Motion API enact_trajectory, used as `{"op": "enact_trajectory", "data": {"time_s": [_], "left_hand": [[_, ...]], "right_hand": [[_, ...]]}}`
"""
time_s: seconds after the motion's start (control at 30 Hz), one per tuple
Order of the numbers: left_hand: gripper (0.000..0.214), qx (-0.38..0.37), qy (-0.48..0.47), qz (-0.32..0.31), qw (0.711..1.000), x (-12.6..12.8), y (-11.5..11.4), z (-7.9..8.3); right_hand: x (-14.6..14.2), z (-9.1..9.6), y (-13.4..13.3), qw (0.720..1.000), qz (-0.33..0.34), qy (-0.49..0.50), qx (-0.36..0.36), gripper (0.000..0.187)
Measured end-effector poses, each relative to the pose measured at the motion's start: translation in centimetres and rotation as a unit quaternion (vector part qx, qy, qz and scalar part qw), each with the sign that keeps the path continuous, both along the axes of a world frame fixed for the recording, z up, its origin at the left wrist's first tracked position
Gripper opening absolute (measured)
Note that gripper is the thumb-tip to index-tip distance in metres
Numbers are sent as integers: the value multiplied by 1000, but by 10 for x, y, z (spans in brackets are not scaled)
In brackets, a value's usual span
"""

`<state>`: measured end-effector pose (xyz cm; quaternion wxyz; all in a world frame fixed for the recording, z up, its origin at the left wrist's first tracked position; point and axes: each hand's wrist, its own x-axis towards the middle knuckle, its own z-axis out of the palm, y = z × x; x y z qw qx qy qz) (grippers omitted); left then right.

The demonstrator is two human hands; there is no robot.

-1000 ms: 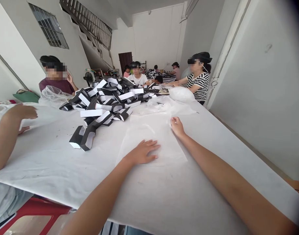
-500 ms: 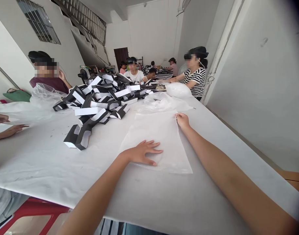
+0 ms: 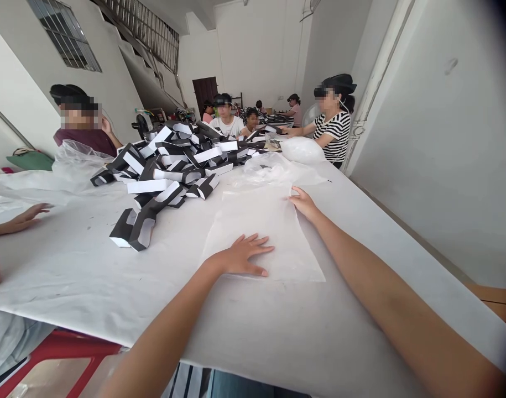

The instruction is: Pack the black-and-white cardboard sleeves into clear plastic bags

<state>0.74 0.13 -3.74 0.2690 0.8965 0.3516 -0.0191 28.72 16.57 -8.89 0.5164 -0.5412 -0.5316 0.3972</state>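
plastic bag [image 3: 256,224], thin and translucent, lies flat on the white-covered table [image 3: 74,271] directly before the person, with no carton visible inside it. left hand [image 3: 240,255] rests on the bag, fingers spread apart; right hand [image 3: 304,203] sits at its far edge, fingers drawn together, though i cannot tell whether they pinch it. black-and-white cartons [image 3: 170,166] lie in a large heap beyond, none visibly bagged, beside crumpled plastic [image 3: 273,171].

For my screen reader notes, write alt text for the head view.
The person's left hand lies flat on a translucent plastic sheet while the right hand touches its far edge, on a white-covered table. A heap of black-and-white cardboard boxes lies beside it, with co-workers seated beyond.
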Motion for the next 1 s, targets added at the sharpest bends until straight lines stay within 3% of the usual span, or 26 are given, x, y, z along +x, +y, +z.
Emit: {"op": "enact_trajectory", "data": {"time_s": [0.13,0.27,0.33,0.47,0.53,0.6,0.67,0.8,0.9,1.0], "left_hand": [[77,29,21,21,999,7,-7,-5],[69,81,16,55,995,17,-14,-13],[66,103,18,72,992,21,-16,-17],[64,125,22,78,989,22,-14,-21],[63,129,22,75,989,19,-11,-21],[61,129,22,72,989,16,-8,-21],[59,122,19,71,990,12,-6,-20],[57,101,7,88,991,3,2,-14],[52,156,3,181,971,-16,15,-3],[48,284,5,359,889,-58,29,13]], "right_hand": [[3,-2,3,996,82,-29,2,79],[-1,-6,8,989,129,-70,-11,70],[-5,-9,9,988,115,-99,7,67],[-11,-6,4,983,26,-180,32,74],[-15,4,-1,962,0,-259,89,70],[-23,17,-7,915,6,-361,182,62],[-35,28,-14,870,59,-418,253,55],[-62,22,-22,841,200,-433,255,48],[-70,3,-24,840,262,-430,203,45],[-68,-10,-24,851,267,-416,177,45]]}}
